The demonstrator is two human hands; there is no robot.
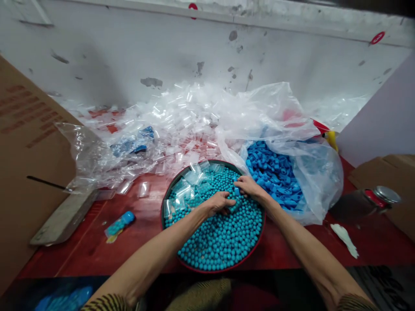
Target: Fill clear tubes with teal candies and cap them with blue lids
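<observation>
A round dark-rimmed tray (207, 271) full of small turquoise balls (220, 242) is in front of me. My left hand (220, 203) is over the balls, its fingers closed around a clear plastic case (234, 206) that looks filled with turquoise balls. Close beside it, my right hand (248, 186) pinches a blue plastic cap (237, 190) at the upper end of that case. Whether cap and case touch is hard to see. Several clear empty cases (183, 188) lie on the balls at the tray's upper left.
Behind the tray is a heap of clear cases (191, 116). A plastic bag of blue caps (275, 172) lies at right, near a lidded jar (366, 203). On the red table (87, 246) at left are a filled capped case (119, 223) and a grey block (65, 218). Cardboard (32, 172) stands far left.
</observation>
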